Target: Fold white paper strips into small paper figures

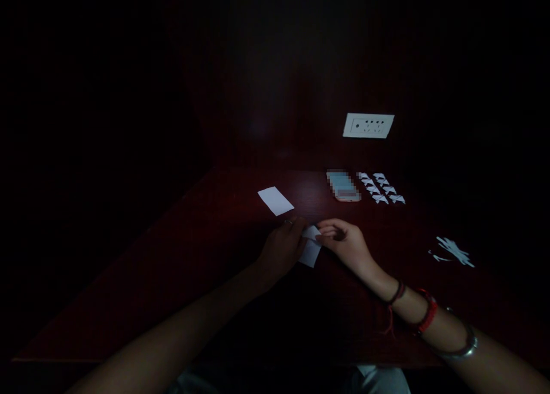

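1. Left hand [281, 246] and right hand [350, 248] hold the paper [310, 255] at opposite edges, fingers pinched closed; its top looks creased over, apparently part-folded.
2. From it, toward two o'clock, two rows of folded pieces [384, 183] look done.
3. At eleven o'clock, one flat sheet [275, 201] seems left.

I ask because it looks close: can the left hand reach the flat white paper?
Probably yes: the flat white paper lies just beyond the left hand, and nothing seems to block the way. That hand is busy at the folded paper, though.
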Available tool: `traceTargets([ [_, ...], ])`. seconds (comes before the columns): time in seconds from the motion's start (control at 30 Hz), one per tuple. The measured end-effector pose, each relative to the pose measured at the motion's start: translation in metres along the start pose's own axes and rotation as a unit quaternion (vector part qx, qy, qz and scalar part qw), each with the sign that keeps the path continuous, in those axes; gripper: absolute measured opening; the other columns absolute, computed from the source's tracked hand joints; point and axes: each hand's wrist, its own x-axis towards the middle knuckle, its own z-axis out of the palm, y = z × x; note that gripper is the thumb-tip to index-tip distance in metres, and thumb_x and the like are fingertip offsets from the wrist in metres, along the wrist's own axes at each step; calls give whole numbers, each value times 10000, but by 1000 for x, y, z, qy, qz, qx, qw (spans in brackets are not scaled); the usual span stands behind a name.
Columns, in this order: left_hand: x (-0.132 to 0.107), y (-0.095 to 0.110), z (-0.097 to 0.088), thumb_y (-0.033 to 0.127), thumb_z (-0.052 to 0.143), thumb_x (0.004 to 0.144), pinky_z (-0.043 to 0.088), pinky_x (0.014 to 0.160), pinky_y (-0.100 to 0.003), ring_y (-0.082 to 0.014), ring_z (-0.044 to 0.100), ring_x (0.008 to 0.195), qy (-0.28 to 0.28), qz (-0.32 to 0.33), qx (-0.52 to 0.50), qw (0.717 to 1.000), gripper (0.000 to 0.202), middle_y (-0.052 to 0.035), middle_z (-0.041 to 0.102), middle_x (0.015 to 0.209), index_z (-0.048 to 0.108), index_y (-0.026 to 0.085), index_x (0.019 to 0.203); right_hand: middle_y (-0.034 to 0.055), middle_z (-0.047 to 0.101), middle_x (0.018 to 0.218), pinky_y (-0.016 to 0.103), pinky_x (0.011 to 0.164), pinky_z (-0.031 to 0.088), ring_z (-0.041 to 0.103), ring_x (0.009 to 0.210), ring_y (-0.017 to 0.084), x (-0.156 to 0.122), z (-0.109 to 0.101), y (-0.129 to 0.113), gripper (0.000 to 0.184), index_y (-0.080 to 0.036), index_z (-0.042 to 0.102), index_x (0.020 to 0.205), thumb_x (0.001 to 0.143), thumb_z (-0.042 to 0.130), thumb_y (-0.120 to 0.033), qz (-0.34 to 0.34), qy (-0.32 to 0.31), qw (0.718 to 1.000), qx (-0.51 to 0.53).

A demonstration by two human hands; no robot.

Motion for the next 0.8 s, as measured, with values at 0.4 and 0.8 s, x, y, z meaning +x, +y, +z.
traceTargets([
  [0.4, 1, -1, -1, 133, 500, 744, 446, 781, -313, -146, 547, 861, 17, 1, -124, 992, 240, -11, 576, 943, 484, 192, 976, 21, 618, 760, 271, 652, 435, 561, 684, 137, -2, -6, -7, 174, -186, 606, 829, 658, 572, -183, -114, 36, 980, -157],
  [0.8, -2, 6, -4, 105, 514, 737, 467, 788, -301, -153, 454, 1022, 81, -23, -235, 968, 305, -27, 450, 1123, 482, 227, 1016, 24, 605, 779, 281, 675, 437, 551, 708, 135, -5, -6, -8, 219, -198, 583, 926, 713, 545, -224, -139, 45, 981, -127],
])
